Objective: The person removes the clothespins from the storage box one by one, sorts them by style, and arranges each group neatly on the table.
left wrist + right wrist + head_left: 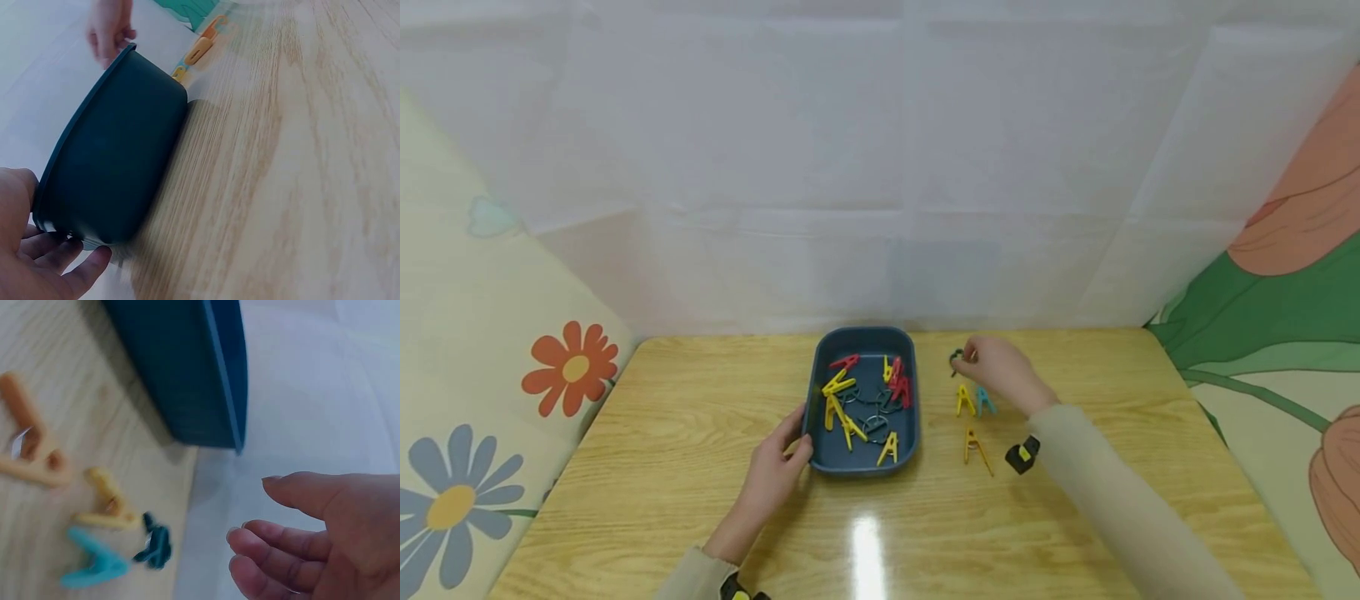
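A dark blue tray (865,468) holds red and yellow clothespins (848,425) and several dark round pieces with metal rings (874,429). My left hand (778,458) holds its near left corner, thumb at the rim and fingers along the outer wall (112,150). To the tray's right, my right hand (1000,371) hovers by a small dark green clip (159,547). Thumb and fingers stand apart there, with nothing between them in the right wrist view. Nearer me lie a yellow clothespin (966,400), a teal clothespin (985,401) and an orange clothespin (974,450).
The wooden table (685,433) carries the tray near its back edge. Behind it hangs a white sheet (850,167). Flower-patterned cloth (482,350) stands on the left, with more on the right.
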A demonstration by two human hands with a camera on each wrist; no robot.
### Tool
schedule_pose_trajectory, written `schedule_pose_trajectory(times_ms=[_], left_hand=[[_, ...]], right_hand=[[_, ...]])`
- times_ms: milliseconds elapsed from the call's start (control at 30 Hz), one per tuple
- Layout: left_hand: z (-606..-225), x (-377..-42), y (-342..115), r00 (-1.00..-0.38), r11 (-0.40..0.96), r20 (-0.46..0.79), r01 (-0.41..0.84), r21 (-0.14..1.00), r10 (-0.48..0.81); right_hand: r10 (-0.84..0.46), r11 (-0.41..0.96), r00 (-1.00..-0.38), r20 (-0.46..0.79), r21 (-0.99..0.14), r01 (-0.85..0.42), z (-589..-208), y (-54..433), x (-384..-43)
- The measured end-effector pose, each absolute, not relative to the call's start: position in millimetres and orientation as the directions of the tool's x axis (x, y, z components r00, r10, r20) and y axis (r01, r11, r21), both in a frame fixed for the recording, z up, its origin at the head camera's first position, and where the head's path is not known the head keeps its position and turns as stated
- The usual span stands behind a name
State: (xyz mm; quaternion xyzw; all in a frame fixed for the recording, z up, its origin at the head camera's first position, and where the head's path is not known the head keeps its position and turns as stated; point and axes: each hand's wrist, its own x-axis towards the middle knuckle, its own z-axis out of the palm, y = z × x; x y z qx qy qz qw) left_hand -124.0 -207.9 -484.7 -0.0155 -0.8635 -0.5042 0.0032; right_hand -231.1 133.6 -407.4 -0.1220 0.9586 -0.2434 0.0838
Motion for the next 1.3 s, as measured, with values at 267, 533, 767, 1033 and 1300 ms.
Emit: schedule_pose_trajectory(times_ms=[267, 533, 767, 1033, 1300], left_hand=[[-484, -124, -208, -1.000, 0.487, 0.018, 0.027, 0.873, 0.023], [-484, -122, -208, -1.000, 0.476, 0.020, 0.029, 0.879, 0.024], [-483, -122, -207, -0.999, 0.482, 0.030, 0.033, 0.876, 0.014], [-483, -121, -207, -0.999, 0.483, 0.034, 0.038, 0.875, 0.017], [-484, -120, -208, -0.999, 0.476, 0.031, 0.032, 0.879, 0.009]], right_hand=[[-0.334, 0.822, -0.936, -0.108, -0.520, -0.233, -389, 101, -240], [-0.387, 0.832, -0.918, -0.090, -0.463, -0.305, -380, 67, -252], [-0.453, 0.789, -0.888, -0.078, -0.498, -0.358, -382, 39, -257], [-0.516, 0.731, -0.854, -0.070, -0.556, -0.396, -394, 14, -261], [-0.526, 0.716, -0.845, -0.101, -0.588, -0.376, -410, -9, -266]])
